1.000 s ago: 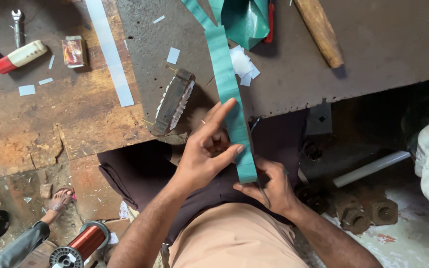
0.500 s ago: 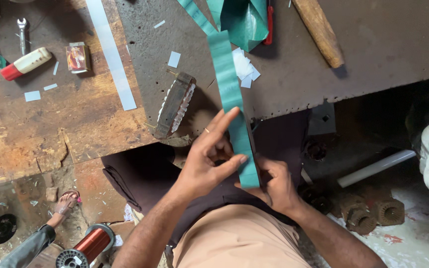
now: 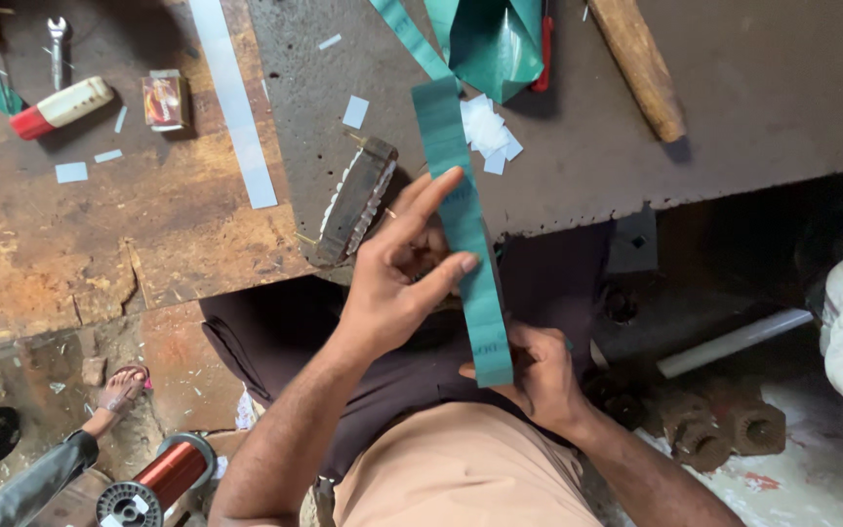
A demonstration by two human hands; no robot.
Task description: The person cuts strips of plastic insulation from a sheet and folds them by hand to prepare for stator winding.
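While I watch from the head view, here is what I see, biggest thing first.

Surface: the dark metal surface (image 3: 753, 107) ends in an edge right above the person's lap; the green strip hangs over that edge, so a snag or crease there looks possible to me.

Green sheet: a folded green sheet (image 3: 485, 44) lies at the far side, and the strip seems to run up toward it; I judge a hard pull could drag or tear it.

Green strip: the long green strip (image 3: 465, 234) runs from the surface down to the lap, pinched at two places. If the two pinches pull unevenly, I expect it to twist or buckle between them.

Left hand: the left hand (image 3: 397, 278) has its grip only half closed, thumb and forefinger pressing the strip's edge at mid-length, other fingers spread. That light pinch could slip.

Right hand: the right hand (image 3: 539, 376) is closed on the strip's lower end, in the lap. It partly hides the end, so I cannot tell how squarely it is held.

Stator core: a laminated metal core (image 3: 353, 200) sits at the surface edge, just beside the left hand; a nudge could tip it off.

Paper scraps: white paper scraps (image 3: 488, 132) lie touching the strip and could catch on it.
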